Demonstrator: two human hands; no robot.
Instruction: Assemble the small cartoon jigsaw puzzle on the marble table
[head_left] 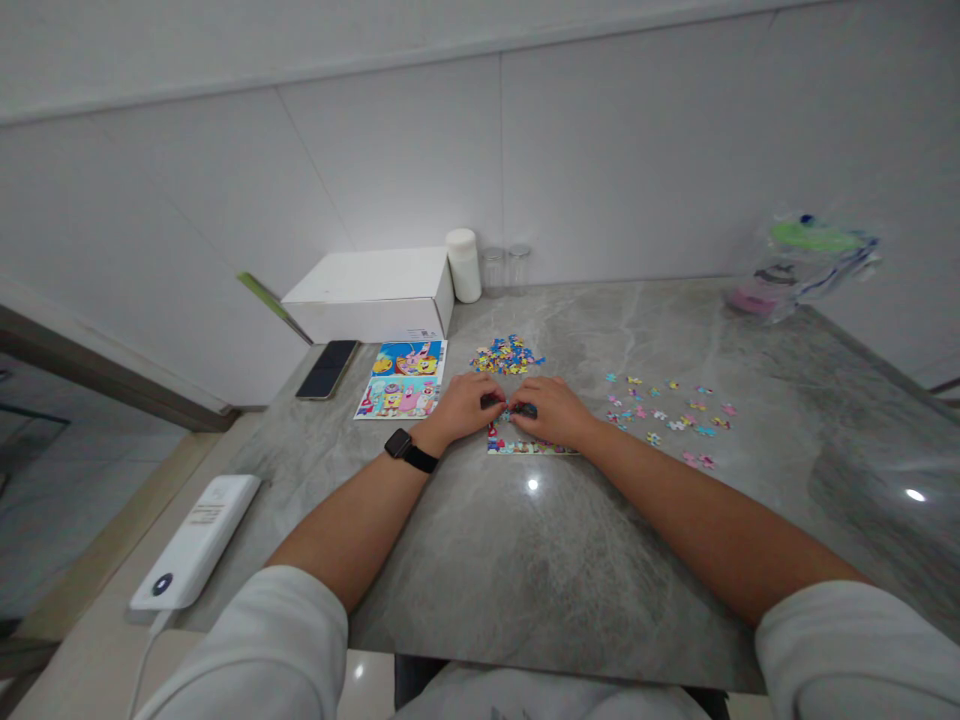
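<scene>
Several joined puzzle pieces form a strip on the grey table, just below my hands. My left hand, with a black watch on its wrist, has its fingers bent together at the strip's upper left. My right hand meets it from the other side, fingertips pressed down by the same spot. What either hand pinches is too small to make out. Behind them lies a heap of loose pieces. More pieces are scattered to the right. A colourful picture sheet lies left of my hands.
A phone and a white box are at the back left, beside a white bottle and two clear jars. A plastic bag stands back right. A white power bank with a cable lies front left.
</scene>
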